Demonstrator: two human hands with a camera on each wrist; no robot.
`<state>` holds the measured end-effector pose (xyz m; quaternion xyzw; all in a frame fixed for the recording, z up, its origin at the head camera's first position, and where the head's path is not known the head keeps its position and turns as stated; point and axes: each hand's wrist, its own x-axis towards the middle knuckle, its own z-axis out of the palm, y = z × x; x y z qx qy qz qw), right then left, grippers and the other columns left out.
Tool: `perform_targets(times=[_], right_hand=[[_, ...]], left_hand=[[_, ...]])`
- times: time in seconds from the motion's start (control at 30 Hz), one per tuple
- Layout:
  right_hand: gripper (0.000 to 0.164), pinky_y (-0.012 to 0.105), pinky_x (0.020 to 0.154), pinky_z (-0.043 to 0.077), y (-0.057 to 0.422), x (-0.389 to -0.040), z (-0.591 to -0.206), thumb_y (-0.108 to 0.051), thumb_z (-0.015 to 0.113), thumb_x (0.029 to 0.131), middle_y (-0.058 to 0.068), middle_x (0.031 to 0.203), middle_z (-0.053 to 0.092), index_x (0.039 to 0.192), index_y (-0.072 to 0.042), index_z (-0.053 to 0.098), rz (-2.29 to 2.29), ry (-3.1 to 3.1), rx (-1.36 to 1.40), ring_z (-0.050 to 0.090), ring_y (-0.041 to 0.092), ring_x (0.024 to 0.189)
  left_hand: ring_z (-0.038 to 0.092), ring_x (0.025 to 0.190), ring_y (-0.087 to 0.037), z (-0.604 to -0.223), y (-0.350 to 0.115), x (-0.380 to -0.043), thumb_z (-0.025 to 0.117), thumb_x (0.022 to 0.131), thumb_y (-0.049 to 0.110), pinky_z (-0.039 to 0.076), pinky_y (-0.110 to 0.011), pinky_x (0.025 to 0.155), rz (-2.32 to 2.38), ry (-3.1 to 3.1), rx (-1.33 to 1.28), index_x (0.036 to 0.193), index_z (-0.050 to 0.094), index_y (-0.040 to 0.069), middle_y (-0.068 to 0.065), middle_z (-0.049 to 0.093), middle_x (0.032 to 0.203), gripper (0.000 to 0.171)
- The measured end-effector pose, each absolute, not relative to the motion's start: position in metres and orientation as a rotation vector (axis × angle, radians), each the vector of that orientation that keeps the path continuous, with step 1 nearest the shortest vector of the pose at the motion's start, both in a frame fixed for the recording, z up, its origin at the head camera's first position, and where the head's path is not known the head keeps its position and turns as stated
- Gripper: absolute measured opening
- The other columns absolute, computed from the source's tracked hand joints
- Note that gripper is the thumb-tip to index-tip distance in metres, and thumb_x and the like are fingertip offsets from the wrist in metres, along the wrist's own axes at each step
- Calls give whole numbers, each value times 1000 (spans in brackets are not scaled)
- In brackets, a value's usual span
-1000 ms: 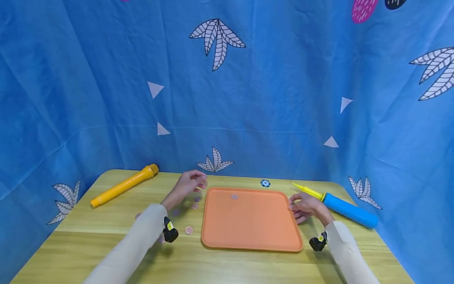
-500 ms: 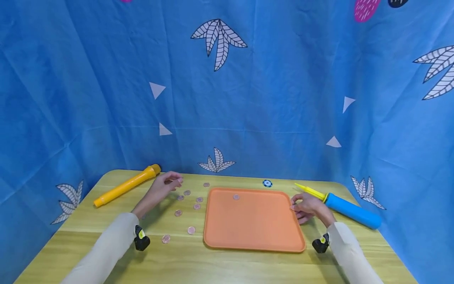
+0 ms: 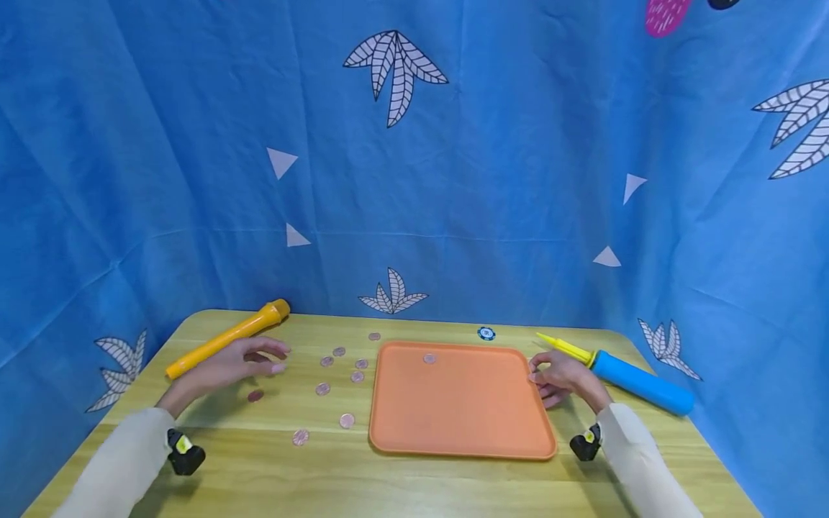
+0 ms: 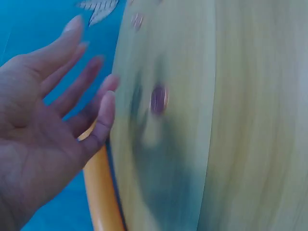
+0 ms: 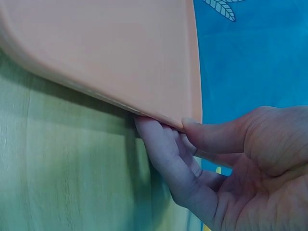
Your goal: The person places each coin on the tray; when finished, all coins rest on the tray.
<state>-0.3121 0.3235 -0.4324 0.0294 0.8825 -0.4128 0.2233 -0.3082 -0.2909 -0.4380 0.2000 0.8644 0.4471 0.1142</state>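
Observation:
My left hand [image 3: 236, 362] hovers over the left side of the table, near a dark copper coin [image 3: 255, 396]. In the left wrist view its fingers are spread and loosely bent, with nothing between them; the coin [image 4: 159, 99] lies below the fingertips. My right hand [image 3: 560, 375] holds the right edge of an orange tray [image 3: 463, 403]. Seen from the right wrist, the thumb sits on the tray's rim [image 5: 190, 72] and the fingers are tucked under it. One coin [image 3: 429, 358] lies inside the tray near its back edge.
Several copper coins [image 3: 322, 388] are scattered left of the tray. An orange-yellow microphone-shaped tube [image 3: 227, 339] lies at the back left, behind my left hand. A blue pump with a yellow nozzle [image 3: 641, 381] lies right; a blue-white poker chip [image 3: 486, 333] sits behind the tray.
My left hand has moved left, from the tray's back-left corner to over the left side, uncovering several coins. My right hand stays at the tray's edge.

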Motion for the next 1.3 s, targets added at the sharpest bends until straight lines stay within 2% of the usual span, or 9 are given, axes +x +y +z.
perform_targets(times=[0.17,0.3,0.43,0.63,0.8,0.93,1.13,1.3], right_hand=[[11,42,69,65,325,-312,-433,-4,58,106,8,76,64,115,2,56,-1162,2409,77,71,17,67],[11,41,68,65,325,-311,-434,-4,58,106,7,75,65,114,3,56,-1202,2375,50,70,16,66],[12,41,68,65,333,-309,-429,-5,57,106,7,76,66,115,3,55,-1199,2367,45,70,16,67],[12,41,69,65,339,-306,-427,-4,56,106,6,74,67,116,3,55,-1193,2370,63,70,15,66],[11,43,70,65,335,-305,-433,-3,56,106,7,75,67,115,3,55,-1213,2374,57,70,17,67],[11,43,69,65,331,-306,-435,-4,57,106,8,75,66,114,4,56,-1213,2385,61,69,16,66],[13,43,69,65,331,-307,-435,-4,56,106,9,75,68,116,5,56,-1237,2363,49,71,16,66],[18,42,70,65,333,-308,-435,-5,56,107,8,78,70,122,6,55,-1286,2320,61,73,18,68]], left_hand=[[64,111,-21,-445,-319,-304,72,99,16,54,-24,88,1200,2408,743,139,59,-6,-26,65,132,48],[58,98,-13,-456,-329,-296,75,96,13,48,-23,80,1177,2467,787,132,64,-3,-16,66,118,40],[53,89,-17,-466,-326,-295,74,95,8,45,-25,74,1247,2487,864,124,67,-1,-11,64,110,31],[51,81,-19,-472,-316,-300,74,94,2,42,-27,69,1300,2456,965,114,68,-3,-14,62,96,22],[51,77,-17,-470,-315,-297,75,94,3,39,-26,67,1295,2486,913,108,69,-2,-10,60,87,16],[52,76,-12,-465,-313,-294,80,92,7,42,-23,68,1255,2588,865,101,69,0,-4,61,84,16],[52,76,-6,-464,-310,-293,85,88,12,45,-21,69,1186,2724,722,96,69,2,1,61,84,21],[50,75,-9,-461,-305,-290,90,83,18,43,-23,67,1070,2848,545,95,65,4,-1,58,83,31]])
